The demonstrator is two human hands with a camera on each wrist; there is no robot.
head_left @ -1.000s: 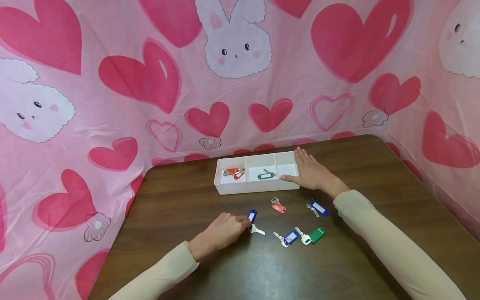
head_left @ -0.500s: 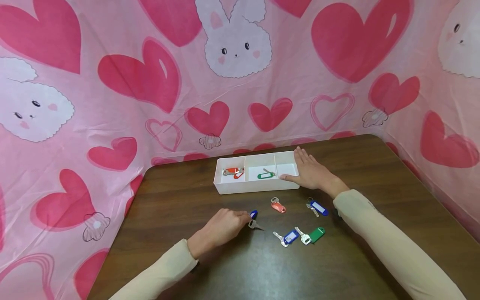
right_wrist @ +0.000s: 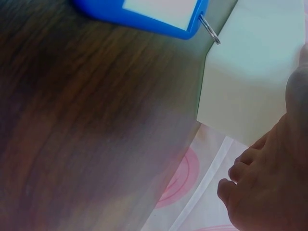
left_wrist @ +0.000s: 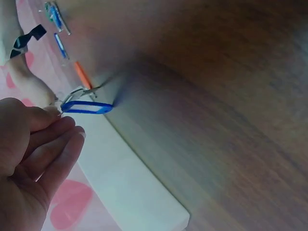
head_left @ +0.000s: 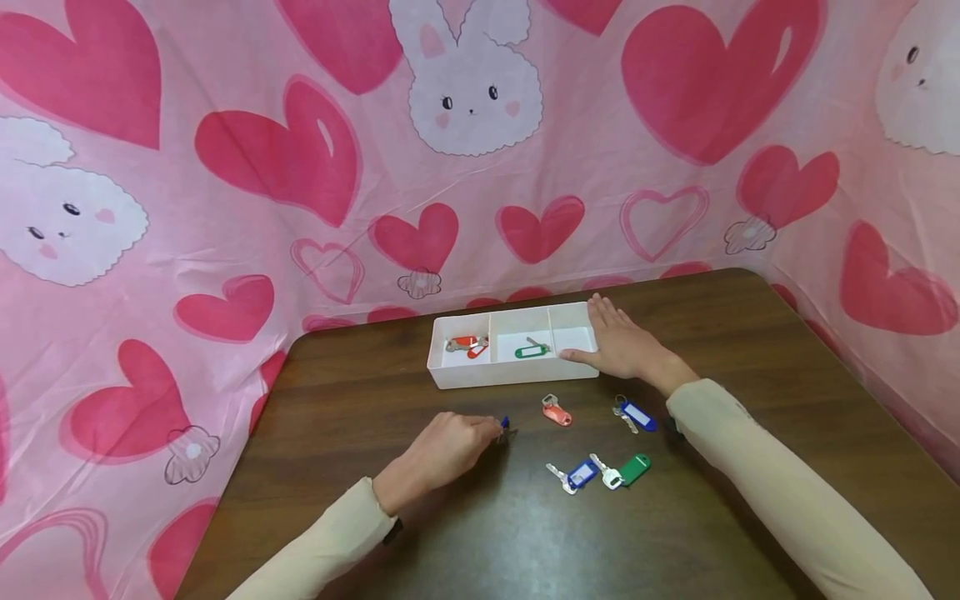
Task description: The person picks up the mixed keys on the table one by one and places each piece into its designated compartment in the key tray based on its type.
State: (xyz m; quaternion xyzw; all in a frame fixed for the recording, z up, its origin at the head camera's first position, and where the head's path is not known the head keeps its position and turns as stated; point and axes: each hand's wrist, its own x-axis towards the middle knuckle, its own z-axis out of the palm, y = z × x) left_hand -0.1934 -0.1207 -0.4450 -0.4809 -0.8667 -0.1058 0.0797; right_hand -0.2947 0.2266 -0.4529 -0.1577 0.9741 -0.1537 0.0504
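My left hand (head_left: pixel 448 443) pinches a key with a blue tag (left_wrist: pixel 87 107) between thumb and forefinger, low over the brown table. In the head view the hand hides much of that key. A white three-compartment box (head_left: pixel 517 374) stands further back. My right hand (head_left: pixel 628 343) rests on its right end, fingers extended and thumb over the front rim. Red-tagged keys (head_left: pixel 467 342) lie in the left compartment, and a green-tagged key (head_left: pixel 532 352) in the middle one.
Between the hands and the box lies an orange-tagged key (head_left: pixel 557 412). A blue-tagged key (head_left: pixel 637 416) lies below my right wrist. Nearer me, another blue-tagged key (head_left: pixel 581 474) lies beside a green-tagged key (head_left: pixel 634 470). A pink heart-patterned cloth (head_left: pixel 247 167) hangs behind the table.
My left hand has lifted the blue-tagged key off the table; it now hangs from the fingertips, having lain nearly flat before. My right hand has stayed on the box.
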